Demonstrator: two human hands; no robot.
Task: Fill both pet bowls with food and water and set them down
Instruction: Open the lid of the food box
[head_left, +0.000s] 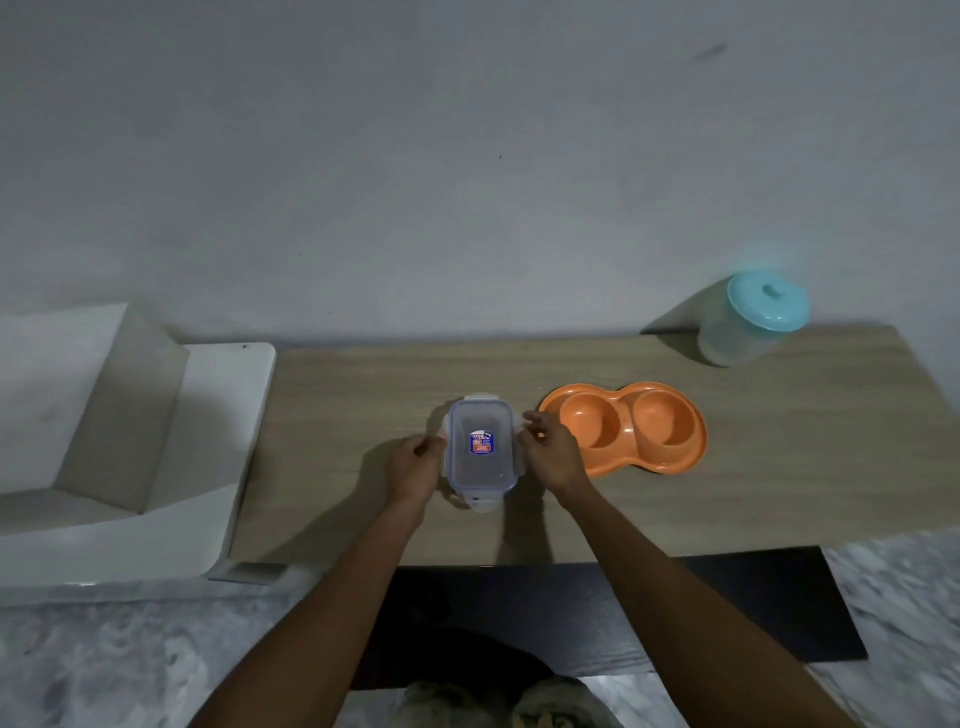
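Wood table (779, 467), grey wall (467, 156): one box (480, 447), one twin bowl (621, 413) right of it, one jug (748, 327).
My left hand (415, 465) and right hand (553, 452) pinch the box's sides.

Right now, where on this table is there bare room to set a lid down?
Widest free patch: the bare table between the clear container and the white basin. Also free: the right end, past the orange double bowl and in front of the teal-lidded jug. Crowded: the middle, where left hand and right hand grip the container, close beside the bowl.
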